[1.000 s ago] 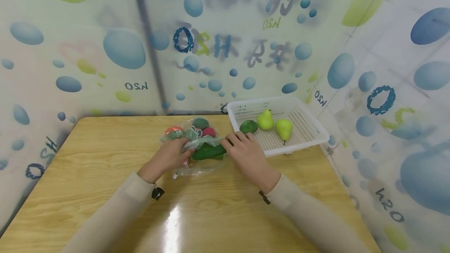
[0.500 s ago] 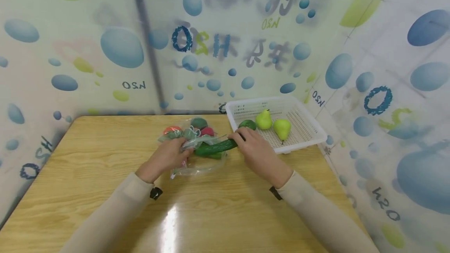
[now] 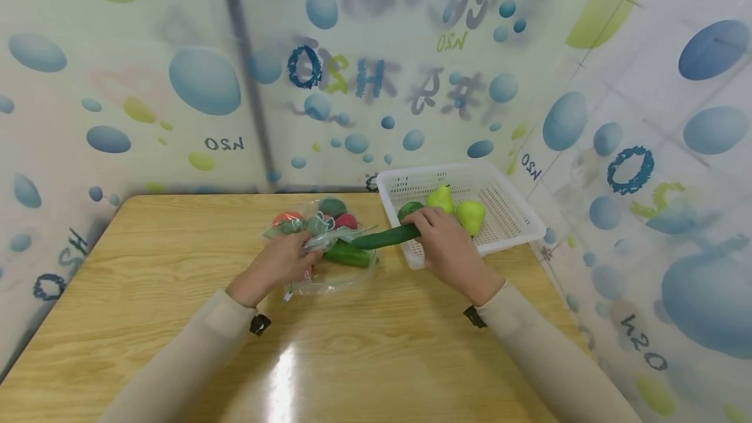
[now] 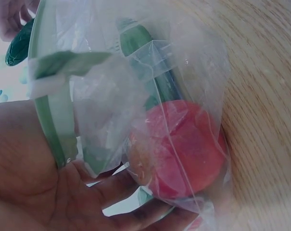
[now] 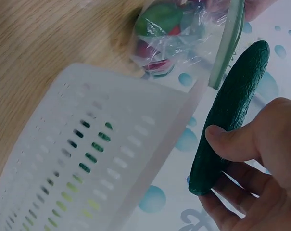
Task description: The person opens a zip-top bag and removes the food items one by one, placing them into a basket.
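Observation:
My right hand [image 3: 449,256] pinches a dark green cucumber [image 3: 384,238] near one end, thumb on one side and fingers on the other, as the right wrist view shows. Its far end points left, over the mouth of a clear plastic bag [image 4: 107,96] with a green strip along its opening. My left hand [image 3: 275,269] holds the bag by that opening edge. Inside the bag show another cucumber [image 3: 348,254], a red round tomato-like piece [image 4: 183,149], an orange-red piece [image 3: 288,217] and a dark green round one [image 3: 332,207].
A white perforated plastic basket [image 3: 529,227] stands at the back right, just beyond my right hand. Two green pears [image 3: 471,217] and a dark green piece [image 3: 409,210] lie in it. The wooden table [image 3: 352,358] meets a patterned wall [image 3: 329,149] at its back edge.
My right hand has drawn the cucumber up and to the right, from inside the bag to above its opening, beside the basket. My left hand stays on the bag.

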A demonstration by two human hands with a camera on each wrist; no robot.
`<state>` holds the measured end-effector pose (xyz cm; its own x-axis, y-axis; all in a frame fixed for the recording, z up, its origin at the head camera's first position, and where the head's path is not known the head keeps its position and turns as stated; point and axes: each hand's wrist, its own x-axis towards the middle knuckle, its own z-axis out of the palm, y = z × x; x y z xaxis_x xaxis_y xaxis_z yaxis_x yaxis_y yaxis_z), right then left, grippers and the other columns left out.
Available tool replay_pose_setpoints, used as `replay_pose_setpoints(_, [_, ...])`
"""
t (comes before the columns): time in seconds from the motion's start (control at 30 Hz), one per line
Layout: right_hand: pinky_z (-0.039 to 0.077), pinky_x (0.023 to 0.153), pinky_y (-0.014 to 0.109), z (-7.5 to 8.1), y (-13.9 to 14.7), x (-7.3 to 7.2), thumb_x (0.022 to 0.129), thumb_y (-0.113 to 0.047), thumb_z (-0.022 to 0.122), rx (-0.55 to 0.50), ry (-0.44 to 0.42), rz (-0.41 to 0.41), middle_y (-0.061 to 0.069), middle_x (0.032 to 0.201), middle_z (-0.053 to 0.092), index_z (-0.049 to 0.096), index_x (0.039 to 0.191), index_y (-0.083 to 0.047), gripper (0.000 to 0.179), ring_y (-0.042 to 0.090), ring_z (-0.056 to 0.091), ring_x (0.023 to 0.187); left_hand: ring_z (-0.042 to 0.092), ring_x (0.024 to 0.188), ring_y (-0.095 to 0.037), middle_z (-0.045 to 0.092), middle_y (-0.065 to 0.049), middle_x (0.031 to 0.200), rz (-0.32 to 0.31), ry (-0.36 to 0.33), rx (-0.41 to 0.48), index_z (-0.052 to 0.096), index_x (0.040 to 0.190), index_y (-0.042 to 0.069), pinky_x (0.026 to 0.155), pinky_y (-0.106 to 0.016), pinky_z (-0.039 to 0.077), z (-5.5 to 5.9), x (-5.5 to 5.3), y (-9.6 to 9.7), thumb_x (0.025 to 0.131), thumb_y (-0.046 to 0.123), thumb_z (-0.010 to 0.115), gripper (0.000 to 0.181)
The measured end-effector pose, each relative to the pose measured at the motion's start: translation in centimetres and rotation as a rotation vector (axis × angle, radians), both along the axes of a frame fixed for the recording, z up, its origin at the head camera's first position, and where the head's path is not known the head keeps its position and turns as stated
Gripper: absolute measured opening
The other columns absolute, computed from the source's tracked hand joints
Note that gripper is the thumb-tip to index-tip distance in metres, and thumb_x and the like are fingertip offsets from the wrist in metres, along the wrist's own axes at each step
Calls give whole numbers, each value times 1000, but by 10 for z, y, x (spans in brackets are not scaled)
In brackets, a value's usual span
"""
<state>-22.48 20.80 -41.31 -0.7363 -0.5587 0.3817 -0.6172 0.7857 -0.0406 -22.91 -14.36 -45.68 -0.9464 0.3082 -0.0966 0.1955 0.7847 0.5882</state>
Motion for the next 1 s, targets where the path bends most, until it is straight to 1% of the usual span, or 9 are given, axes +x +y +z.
replay_pose_setpoints(0.17, [66, 110, 50, -1, 9, -4, 99, 12, 82, -40, -18, -15, 16, 133, 77, 71, 137, -5, 43, 36, 76, 126, 62, 67, -16, 70, -5, 85, 1, 5, -7, 71, 126, 0, 64, -33, 51, 0, 0, 0, 119, 28, 68, 29])
replay_pose_setpoints(0.33, [68, 108, 49, -1, 20, -9, 101, 9, 81, -71, -74, -41, 19, 135, 75, 71, 138, -4, 40, 36, 76, 125, 64, 67, -15, 72, -4, 85, 1, 3, -10, 72, 129, -1, 64, -32, 53, 0, 1, 0, 119, 28, 67, 30])
replay_pose_setpoints(0.47, [68, 108, 51, 3, 28, -13, 101, 11, 80, -90, -114, -61, 21, 133, 76, 71, 137, -2, 39, 39, 75, 125, 64, 67, -15, 72, -4, 85, -3, 6, -8, 71, 129, -1, 64, -33, 53, 1, 2, 0, 119, 28, 68, 31])
replay_pose_setpoints(0.6, [67, 108, 56, 9, 36, -18, 102, 11, 78, -87, -147, -86, 23, 134, 76, 71, 137, -1, 38, 43, 74, 128, 63, 66, -15, 71, -4, 83, -7, 11, 1, 71, 129, -2, 63, -33, 52, 2, 3, 0, 119, 28, 67, 32])
replay_pose_setpoints(0.73, [66, 110, 58, 13, 45, -26, 102, 11, 76, -76, -198, -110, 24, 135, 77, 72, 137, 0, 37, 44, 73, 131, 62, 65, -15, 71, -4, 82, -8, 7, 7, 71, 128, -1, 62, -33, 52, 1, 3, -1, 119, 29, 67, 31])
replay_pose_setpoints(1.0, [62, 116, 61, 19, 62, -45, 97, 15, 76, -26, -287, -124, 24, 134, 80, 75, 133, 4, 37, 46, 76, 130, 63, 66, -15, 75, -4, 86, -16, 14, -7, 71, 131, -2, 65, -33, 52, 1, 3, -1, 119, 28, 67, 33])
